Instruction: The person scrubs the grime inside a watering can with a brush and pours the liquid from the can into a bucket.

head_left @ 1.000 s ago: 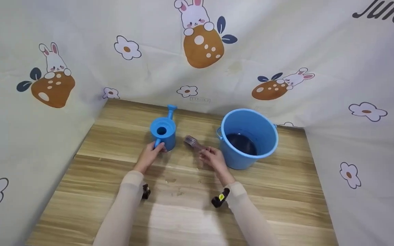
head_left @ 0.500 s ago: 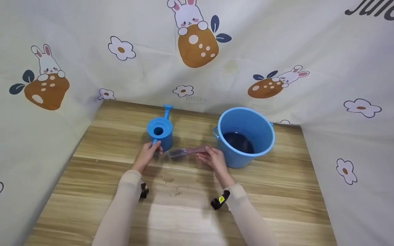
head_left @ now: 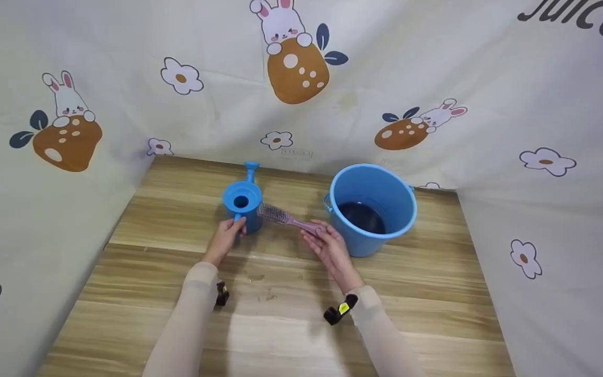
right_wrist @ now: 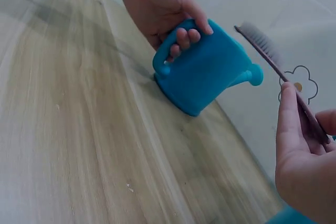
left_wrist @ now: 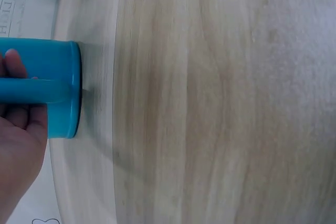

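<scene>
Has swung the head of the mauve, long-handled plastic hairbrush [head_left: 290, 220] higher in the frame since half a second ago, with bristles now facing up. Pinches its handle at centre with the right hand [head_left: 332, 252], beside the round blue bucket [head_left: 367, 246]. Grips with the left hand [head_left: 222, 241] the blue watering can [head_left: 249, 208], left of centre on the wood-grain tabletop [head_left: 427, 293].

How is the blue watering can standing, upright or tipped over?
Upright. The watering can has its opening facing up in the head view, and its base down on the wooden surface.
</scene>
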{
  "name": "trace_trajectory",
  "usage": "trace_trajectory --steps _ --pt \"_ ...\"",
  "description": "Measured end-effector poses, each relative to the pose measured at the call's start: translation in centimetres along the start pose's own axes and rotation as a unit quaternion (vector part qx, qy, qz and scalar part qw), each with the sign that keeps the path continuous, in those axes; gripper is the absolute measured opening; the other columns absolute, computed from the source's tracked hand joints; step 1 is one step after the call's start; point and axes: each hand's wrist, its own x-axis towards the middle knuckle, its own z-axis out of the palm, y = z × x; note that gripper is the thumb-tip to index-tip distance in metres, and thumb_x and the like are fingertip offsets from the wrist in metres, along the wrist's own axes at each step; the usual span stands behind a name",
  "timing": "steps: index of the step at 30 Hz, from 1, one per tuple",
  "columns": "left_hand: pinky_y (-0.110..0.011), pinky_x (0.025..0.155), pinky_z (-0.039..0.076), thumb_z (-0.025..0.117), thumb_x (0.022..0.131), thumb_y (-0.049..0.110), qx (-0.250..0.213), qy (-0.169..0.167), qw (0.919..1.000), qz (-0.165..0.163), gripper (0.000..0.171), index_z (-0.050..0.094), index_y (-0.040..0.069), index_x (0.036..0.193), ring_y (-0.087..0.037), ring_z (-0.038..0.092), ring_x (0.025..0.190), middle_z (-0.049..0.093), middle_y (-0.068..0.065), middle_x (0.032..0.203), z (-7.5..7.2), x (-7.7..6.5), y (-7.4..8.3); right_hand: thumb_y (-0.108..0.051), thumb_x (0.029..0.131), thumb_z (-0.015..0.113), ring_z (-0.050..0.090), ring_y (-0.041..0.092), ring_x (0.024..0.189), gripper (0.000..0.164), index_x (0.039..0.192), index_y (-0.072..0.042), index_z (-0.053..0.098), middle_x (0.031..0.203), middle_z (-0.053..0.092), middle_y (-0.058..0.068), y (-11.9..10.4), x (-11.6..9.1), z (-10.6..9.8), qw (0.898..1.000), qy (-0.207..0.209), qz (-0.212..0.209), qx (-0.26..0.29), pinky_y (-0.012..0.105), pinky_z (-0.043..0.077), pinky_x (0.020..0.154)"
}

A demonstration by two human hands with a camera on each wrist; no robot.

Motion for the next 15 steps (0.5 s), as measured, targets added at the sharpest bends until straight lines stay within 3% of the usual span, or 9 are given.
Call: trace_trajectory --steps 6,10,15 --pt "-0.021 0.054 0.032 0.047 0.105 0.025 0.020 -0.001 0.9997 0.014 0.036 0.054 0.002 0.078 -0.010 0.039 0.057 0.050 -0.001 0.067 0.5 -0.3 -0.5 -0.003 0.104 0.042 0.072 0.019 0.098 0.030 0.132 0.007 0.046 0.107 0.069 0.008 0.1 -0.1 0.2 1.000 -0.009 0.007 0.018 0.028 0.055 0.094" --pt "-0.021 0.052 0.032 0.046 0.106 0.025 0.060 -0.007 0.9979 0.024 0.036 0.052 0.004 0.077 -0.007 0.038 0.054 0.047 0.000 0.066 0.5 -0.5 -0.7 -0.001 0.103 0.043 0.073 0.020 0.096 0.028 0.129 0.008 0.046 0.104 0.069 0.009 0.3 0.0 0.8 0.999 -0.010 -0.002 0.032 0.026 0.056 0.090" --pt "-0.023 0.054 0.033 0.046 0.106 0.026 0.124 -0.008 0.9914 0.041 0.036 0.049 0.010 0.073 -0.008 0.038 0.055 0.043 0.004 0.063 0.6 -0.6 -0.5 0.002 0.101 0.046 0.073 0.018 0.093 0.016 0.114 0.002 0.054 0.099 0.070 0.007 0.3 0.1 1.7 0.999 0.001 -0.021 0.035 0.025 0.056 0.088"
